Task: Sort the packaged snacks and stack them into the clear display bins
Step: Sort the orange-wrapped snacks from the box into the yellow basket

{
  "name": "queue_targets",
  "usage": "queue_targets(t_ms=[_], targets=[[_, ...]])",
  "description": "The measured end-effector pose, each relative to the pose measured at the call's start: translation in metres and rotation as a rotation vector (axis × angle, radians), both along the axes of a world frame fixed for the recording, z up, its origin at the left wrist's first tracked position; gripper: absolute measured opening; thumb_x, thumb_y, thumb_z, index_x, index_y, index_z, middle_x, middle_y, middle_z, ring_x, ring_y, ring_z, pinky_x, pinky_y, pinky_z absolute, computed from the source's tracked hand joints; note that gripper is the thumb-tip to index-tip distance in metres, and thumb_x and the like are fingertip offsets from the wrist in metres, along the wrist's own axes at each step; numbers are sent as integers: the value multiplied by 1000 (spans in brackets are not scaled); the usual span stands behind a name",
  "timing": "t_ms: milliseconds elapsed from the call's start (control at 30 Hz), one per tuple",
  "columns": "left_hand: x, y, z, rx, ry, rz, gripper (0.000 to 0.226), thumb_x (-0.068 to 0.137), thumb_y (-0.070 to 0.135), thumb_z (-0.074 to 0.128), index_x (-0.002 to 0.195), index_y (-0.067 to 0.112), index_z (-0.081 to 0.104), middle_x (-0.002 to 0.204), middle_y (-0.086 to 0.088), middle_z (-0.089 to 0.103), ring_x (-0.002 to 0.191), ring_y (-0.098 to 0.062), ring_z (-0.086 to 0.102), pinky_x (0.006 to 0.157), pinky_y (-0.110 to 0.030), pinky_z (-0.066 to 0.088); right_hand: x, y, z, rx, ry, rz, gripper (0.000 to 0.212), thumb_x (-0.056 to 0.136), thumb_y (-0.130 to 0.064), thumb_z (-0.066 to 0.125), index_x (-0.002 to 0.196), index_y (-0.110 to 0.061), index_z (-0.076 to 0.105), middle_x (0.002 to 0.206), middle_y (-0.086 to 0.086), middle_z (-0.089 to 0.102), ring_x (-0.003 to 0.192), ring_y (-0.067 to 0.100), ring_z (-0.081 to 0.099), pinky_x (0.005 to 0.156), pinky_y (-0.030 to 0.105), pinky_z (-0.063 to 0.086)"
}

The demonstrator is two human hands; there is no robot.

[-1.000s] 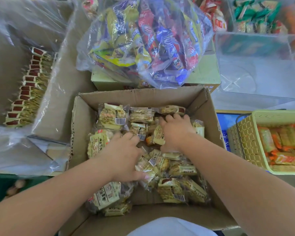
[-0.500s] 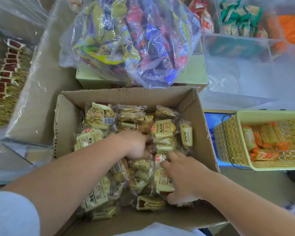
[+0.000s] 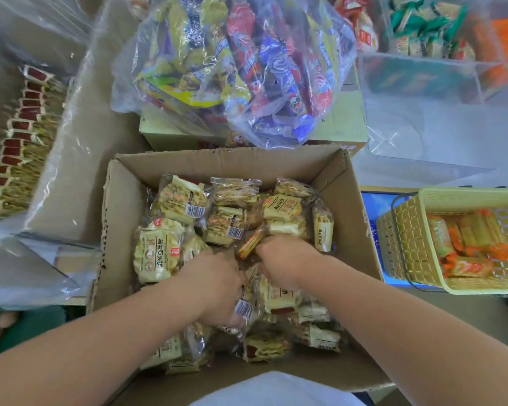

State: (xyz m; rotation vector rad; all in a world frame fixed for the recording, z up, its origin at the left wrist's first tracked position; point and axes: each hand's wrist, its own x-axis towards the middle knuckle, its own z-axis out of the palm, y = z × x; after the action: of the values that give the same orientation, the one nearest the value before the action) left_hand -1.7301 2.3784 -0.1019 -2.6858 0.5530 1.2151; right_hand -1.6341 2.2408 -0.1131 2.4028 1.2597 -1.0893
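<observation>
Cardboard walls of the open box [image 3: 123, 230] close round both hands, and we judge the step to be the sorting one: picking the odd item out of a heap of pale yellow snack packs [image 3: 156, 253] before anything goes into a bin. The right hand [image 3: 285, 256] is knuckles-up near the middle of the heap, and its fingers [image 3: 267, 250] seem to pinch the end of an orange packet [image 3: 248, 244], which juts up at a tilt just beyond the fingertips. The picture is soft there, so we say this with some reserve. The left hand [image 3: 214, 285] lies close beside it, the fingers curled down among the packs. We cannot tell whether they grip a pack or only part the heap. Well off to the outer side of the right fingers stands a yellow basket [image 3: 408, 253] that already holds packets of the same orange kind. The clear display bins [image 3: 423, 136] lie further ahead of those fingers, beyond the box wall. Ahead of both hands sits a big clear bag of mixed snacks [image 3: 241, 68]. The next move, as we read it, calls for lifting the orange packet free without dragging its slippery neighbours along. It must then be carried over the box wall to its own kind, while the left hand holds the heap down.
</observation>
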Motion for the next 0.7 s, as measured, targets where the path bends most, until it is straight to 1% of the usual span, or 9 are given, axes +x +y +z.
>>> queue_targets(t_ms=[67,100,200,267,367,433,500,600,700], targets=[[-8,6,4,-13,-28,-8,90,86,83,40,149,18,44,140,-10,54,126,-31,50,107,-47,38,6,1,-3,-79,-66,25,26,95,-27,54,115,-13,63,111,9,66,89,28,60,77,41,50],[-12,10,6,-28,-39,-1,90,86,83,40,149,19,43,141,-9,53,127,-31,50,108,-47,36,11,-2,-5,-105,-87,28,44,93,-35,57,131,-13,57,125,10,64,101,30,60,84,42,48],[-23,19,10,-72,-86,38,91,85,85,39,149,21,43,144,-7,50,130,-30,47,113,-46,31,25,-18,-9,-152,-82,57,109,83,-54,68,162,-16,4,168,6,20,150,28,28,117,48,31],[-27,20,12,-93,-109,57,90,85,85,39,148,21,44,144,-7,51,131,-29,46,115,-46,28,29,-23,-14,-82,-23,36,110,83,-44,71,163,-22,-2,170,3,9,154,27,18,121,47,26],[-30,19,14,-123,-141,55,87,85,84,41,145,21,46,139,-6,54,128,-28,47,114,-45,28,35,-20,-22,78,127,-164,79,96,-14,55,163,-23,14,167,6,23,150,27,28,118,37,34],[-30,20,13,-145,-147,64,87,84,84,42,146,22,46,139,-4,55,128,-27,48,116,-44,27,40,-14,-26,138,118,-234,71,99,-3,46,162,-25,21,160,9,38,139,30,46,105,34,47],[-29,21,11,-173,-151,82,89,82,85,44,146,23,46,138,-2,55,129,-26,48,118,-44,26,41,-6,-29,151,73,-223,70,99,0,46,160,-27,27,148,12,52,121,32,58,90,35,54],[-28,22,8,-199,-150,100,89,81,85,46,145,24,47,135,-1,56,127,-25,49,117,-44,28,40,6,-30,32,36,-131,70,95,-2,54,156,-26,32,123,12,65,102,33,63,84,44,59],[-26,22,3,-195,-159,103,90,79,86,47,142,22,50,131,-1,58,124,-25,51,115,-44,32,41,7,-26,-108,2,-8,97,86,2,65,162,-28,11,121,12,66,92,31,65,76,45,61]])
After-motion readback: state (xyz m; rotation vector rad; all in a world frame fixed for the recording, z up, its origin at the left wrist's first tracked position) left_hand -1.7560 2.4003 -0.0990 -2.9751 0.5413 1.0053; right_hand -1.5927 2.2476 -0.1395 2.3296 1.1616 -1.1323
